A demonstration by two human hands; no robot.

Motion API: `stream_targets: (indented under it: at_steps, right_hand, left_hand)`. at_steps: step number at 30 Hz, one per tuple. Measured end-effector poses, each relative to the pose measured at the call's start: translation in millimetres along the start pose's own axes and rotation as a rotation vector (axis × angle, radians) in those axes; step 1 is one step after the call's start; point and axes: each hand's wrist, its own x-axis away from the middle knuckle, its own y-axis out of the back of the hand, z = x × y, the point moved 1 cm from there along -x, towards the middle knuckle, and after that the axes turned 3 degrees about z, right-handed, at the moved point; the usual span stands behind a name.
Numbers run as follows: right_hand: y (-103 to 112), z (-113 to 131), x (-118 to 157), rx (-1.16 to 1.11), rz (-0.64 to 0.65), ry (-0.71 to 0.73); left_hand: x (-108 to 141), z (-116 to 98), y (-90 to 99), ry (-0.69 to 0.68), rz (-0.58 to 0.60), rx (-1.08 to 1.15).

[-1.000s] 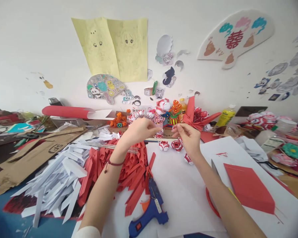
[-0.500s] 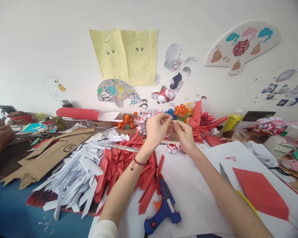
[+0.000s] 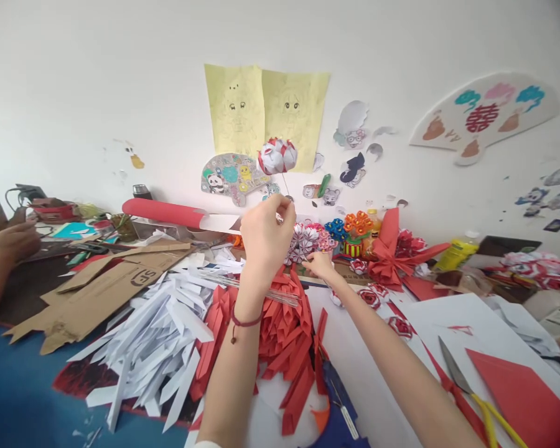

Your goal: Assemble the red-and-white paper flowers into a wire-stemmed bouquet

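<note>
One flower (image 3: 277, 155): standing on its stem (image 3: 285, 183) before the yellow sheet (image 3: 237, 127)
Left hand (image 3: 267, 231): pinching the stem
Right hand (image 3: 322, 266): hovering lower, near the white flowers (image 3: 303, 238); cannot tell whether it is pinching anything

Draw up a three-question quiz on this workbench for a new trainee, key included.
1. True or false: the camera wearer's left hand holds a red-and-white paper flower by its thin stem.
2. What colour is the body of the glue gun? A) yellow B) blue C) white
3. Fill in the colour: the white paper strips lie between the cardboard and the ____ strips.

Key: 1 true; 2 B; 3 red, as in the red strips.
</note>
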Motion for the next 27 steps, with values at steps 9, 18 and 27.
stream_targets:
  at_steps: [9,18,27]
  right_hand:
    - [12,12,-9,-0.211,-0.174,0.055]
    - [79,35,12,-0.813,-0.339,0.326]
    - [125,44,71,-1.277,-0.238,0.572]
  left_hand:
    - [-2,5,4.9,0.035,-0.076,0.04]
    - [0,-7,1.1,-0.005,-0.059,0.02]
    - [7,-21,-7.7,-0.062,-0.074,0.029]
